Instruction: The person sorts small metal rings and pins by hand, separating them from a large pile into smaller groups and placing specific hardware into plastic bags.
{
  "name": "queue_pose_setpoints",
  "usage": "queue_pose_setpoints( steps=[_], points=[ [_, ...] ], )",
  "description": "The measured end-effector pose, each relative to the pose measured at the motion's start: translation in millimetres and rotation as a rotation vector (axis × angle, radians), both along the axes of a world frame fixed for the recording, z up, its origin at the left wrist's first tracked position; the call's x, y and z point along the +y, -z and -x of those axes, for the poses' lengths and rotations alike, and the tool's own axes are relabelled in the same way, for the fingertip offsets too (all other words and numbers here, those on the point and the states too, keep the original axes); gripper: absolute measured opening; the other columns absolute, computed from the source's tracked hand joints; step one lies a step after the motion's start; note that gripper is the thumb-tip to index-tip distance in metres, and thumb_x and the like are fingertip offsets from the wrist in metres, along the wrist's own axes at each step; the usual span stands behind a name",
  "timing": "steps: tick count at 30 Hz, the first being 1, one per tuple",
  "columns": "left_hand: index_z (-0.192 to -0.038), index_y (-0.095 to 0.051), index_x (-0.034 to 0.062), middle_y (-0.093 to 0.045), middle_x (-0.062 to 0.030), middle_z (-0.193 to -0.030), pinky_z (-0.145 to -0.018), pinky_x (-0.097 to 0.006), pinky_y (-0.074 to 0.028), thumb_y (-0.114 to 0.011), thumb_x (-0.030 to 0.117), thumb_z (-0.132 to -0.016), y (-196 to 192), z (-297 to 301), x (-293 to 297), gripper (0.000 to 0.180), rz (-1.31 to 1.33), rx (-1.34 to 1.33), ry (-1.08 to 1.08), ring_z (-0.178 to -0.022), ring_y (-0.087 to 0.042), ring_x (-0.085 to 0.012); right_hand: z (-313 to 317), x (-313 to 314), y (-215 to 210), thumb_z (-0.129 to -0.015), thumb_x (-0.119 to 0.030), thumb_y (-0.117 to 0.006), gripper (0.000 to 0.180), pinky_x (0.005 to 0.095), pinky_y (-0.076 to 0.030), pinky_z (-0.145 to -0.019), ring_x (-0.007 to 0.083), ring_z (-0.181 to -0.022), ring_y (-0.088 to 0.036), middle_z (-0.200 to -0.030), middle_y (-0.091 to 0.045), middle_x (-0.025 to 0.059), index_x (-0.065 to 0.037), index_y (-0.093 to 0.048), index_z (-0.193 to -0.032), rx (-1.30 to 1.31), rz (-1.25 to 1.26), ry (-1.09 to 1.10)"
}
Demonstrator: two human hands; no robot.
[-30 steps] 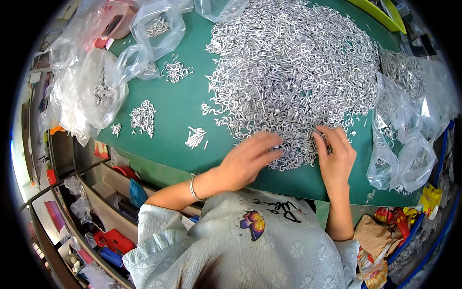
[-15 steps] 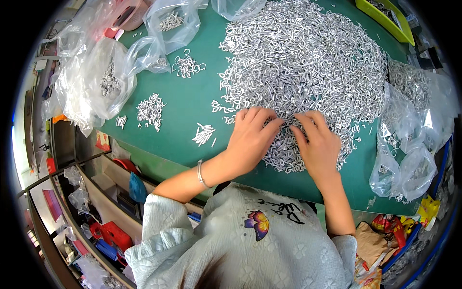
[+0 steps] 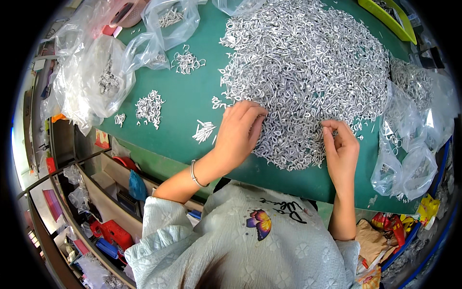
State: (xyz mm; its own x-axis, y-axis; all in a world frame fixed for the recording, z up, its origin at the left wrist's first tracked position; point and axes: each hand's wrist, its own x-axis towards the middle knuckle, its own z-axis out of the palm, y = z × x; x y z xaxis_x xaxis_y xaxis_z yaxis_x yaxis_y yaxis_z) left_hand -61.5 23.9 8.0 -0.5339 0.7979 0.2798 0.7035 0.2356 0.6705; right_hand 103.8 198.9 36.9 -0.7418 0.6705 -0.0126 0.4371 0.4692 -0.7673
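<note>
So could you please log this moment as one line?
left hand: on metal hook pile | right hand: pinching at pile edge | green table

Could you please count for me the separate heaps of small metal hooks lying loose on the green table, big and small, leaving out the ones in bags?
Big heap under both hands: 1
Small heaps, left of it: 4
Total: 5

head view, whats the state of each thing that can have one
left hand: palm down, fingers resting on the pile's near edge
right hand: fingers curled, pinching at the pile's edge
pile of small metal parts: loose, heaped on the green table
clear plastic bags: crumpled, holding some parts
yellow tray: at the far edge
</note>
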Motion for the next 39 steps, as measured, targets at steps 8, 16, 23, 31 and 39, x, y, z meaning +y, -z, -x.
queue_pose_setpoints(
  steps=[8, 16, 23, 31, 39],
  points=[
    [-0.116, -0.062, 0.0059, -0.058, -0.0106, -0.118, -0.091, -0.043, -0.042, -0.072, 0.005, -0.076, -16.3, -29.7, -22.3, 0.041, 0.155, -0.06, 0.251, -0.11, -0.054, -0.0312, -10.9, -16.3, 0.8, -0.095, 0.002, -0.054, 0.023, 0.0177, -0.036, -0.065, 0.0023, -0.076, -0.045, -0.086, -0.052, -0.0048, 0.0, -0.061, -0.117, 0.191, 0.74, -0.034],
    [-0.112, -0.061, 0.0031, -0.054, -0.0136, -0.127, -0.106, -0.054, -0.036, -0.067, 0.002, -0.075, 2.1, -52.0, -48.9, 0.038, 0.045, 0.017, 0.396, -0.124, -0.048, -0.0359, -15.2, -19.2, 0.7, -0.097, -0.001, -0.051, 0.019, 0.019, -0.034, -0.057, 0.0032, -0.064, -0.043, -0.079, -0.052, -0.004, 0.0, -0.063, -0.112, 0.191, 0.86, 0.021],
    [-0.114, -0.062, 0.0024, -0.056, -0.0147, -0.122, -0.096, -0.044, -0.045, -0.067, -0.006, -0.078, -3.7, -28.4, -35.1, 0.037, -0.046, -0.029, 0.158, -0.113, -0.055, -0.0346, -8.5, -22.8, 3.0, -0.093, -0.004, -0.061, 0.013, 0.0196, -0.028, -0.053, 0.0026, -0.059, -0.033, -0.074, -0.047, -0.0057, -0.003, -0.067, -0.103, 0.054, 0.304, -0.017],
    [-0.124, -0.057, 0.0032, -0.052, -0.0142, -0.131, -0.102, -0.044, -0.042, -0.067, 0.002, -0.081, -9.7, 35.3, 30.5, 0.044, 0.046, 0.211, 0.038, -0.126, -0.046, -0.0352, -0.3, -11.2, 3.6, -0.091, 0.0, -0.061, 0.013, 0.0208, -0.024, -0.05, 0.0009, -0.056, -0.029, -0.065, -0.038, -0.0087, -0.002, -0.066, -0.103, 0.14, 0.56, -0.085],
    [-0.112, -0.059, -0.0016, -0.049, -0.0173, -0.132, -0.099, -0.045, -0.047, -0.057, -0.002, -0.073, 3.1, 28.6, 22.2, 0.039, 0.193, 0.332, 0.235, -0.127, -0.042, -0.0443, -16.7, 24.5, 2.9, -0.098, -0.008, -0.054, 0.016, 0.02, -0.022, -0.048, -0.0002, -0.057, -0.031, -0.067, -0.043, -0.0077, 0.0, -0.066, -0.106, 0.156, 0.518, 0.06]
  ],
)
